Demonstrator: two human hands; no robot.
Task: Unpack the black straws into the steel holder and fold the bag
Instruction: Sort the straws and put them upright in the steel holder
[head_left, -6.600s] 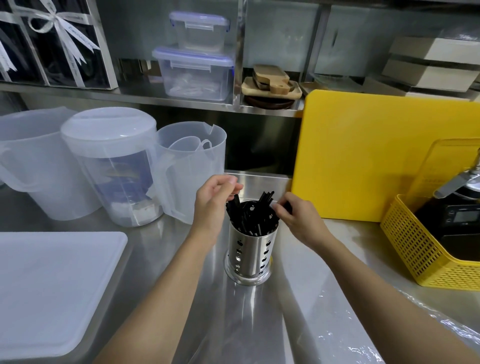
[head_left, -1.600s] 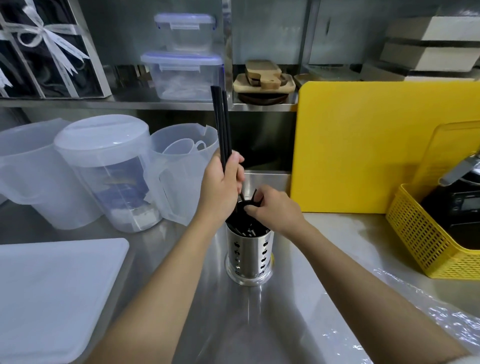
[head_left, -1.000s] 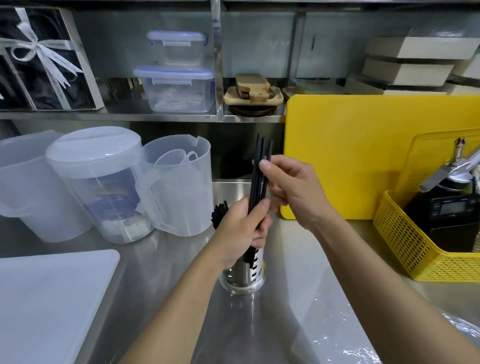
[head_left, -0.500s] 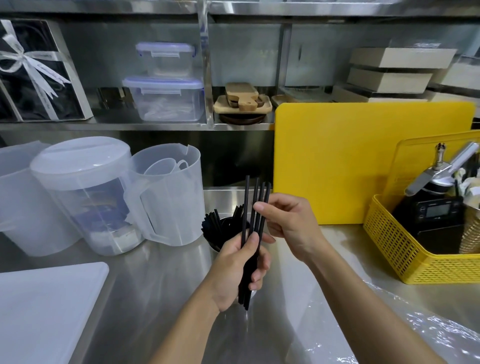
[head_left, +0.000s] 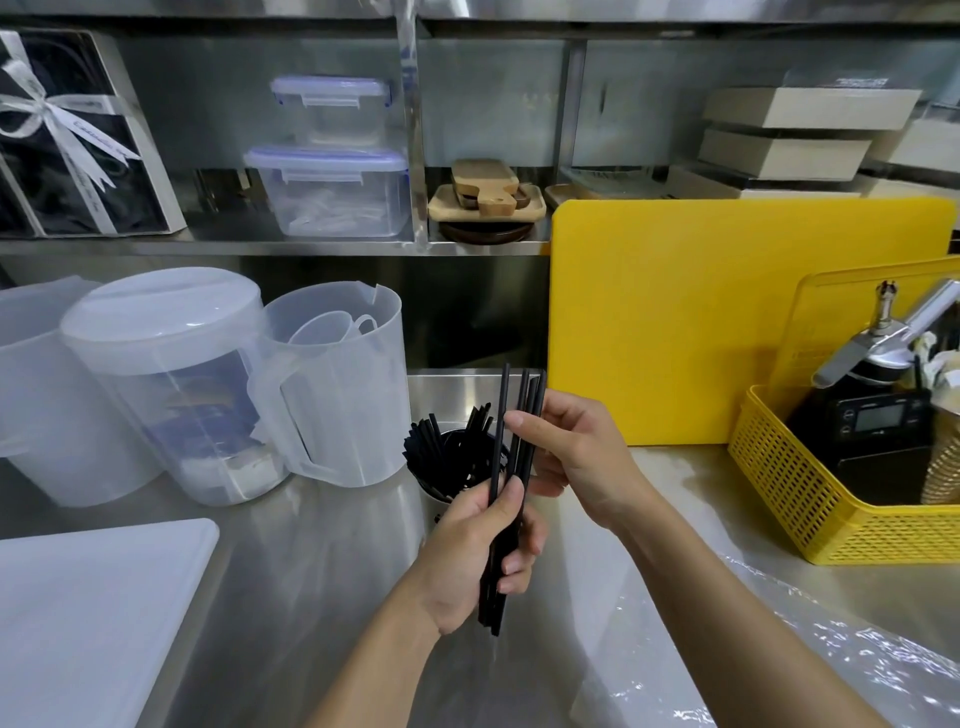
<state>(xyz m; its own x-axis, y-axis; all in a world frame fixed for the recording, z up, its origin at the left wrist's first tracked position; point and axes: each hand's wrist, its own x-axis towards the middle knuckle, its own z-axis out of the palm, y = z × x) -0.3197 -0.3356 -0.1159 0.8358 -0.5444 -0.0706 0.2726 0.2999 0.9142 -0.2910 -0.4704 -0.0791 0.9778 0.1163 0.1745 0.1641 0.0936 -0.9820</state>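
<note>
One steel counter fills the lower view, with a shelf running behind it. On the right a yellow cutting board stands upright against the back, and a white board lies flat at the counter's left edge. Three clear plastic jugs stand close together at the left rear, the middle one lidded. At the far right a yellow mesh basket sits just in front of the yellow board. A clear plastic bag lies crumpled on the counter at the lower right, partly under the right forearm. Both hands are raised over the middle of the counter. The left hand has fingers and thumb curled round the lower half of a bundle of black straws, held nearly upright. The right hand pinches the upper part of the same bundle between thumb and fingertips. Just behind the left hand stands the steel holder, mostly hidden, only a sliver of its rim showing. In it stand other straws, their ends fanning out above the rim.
</note>
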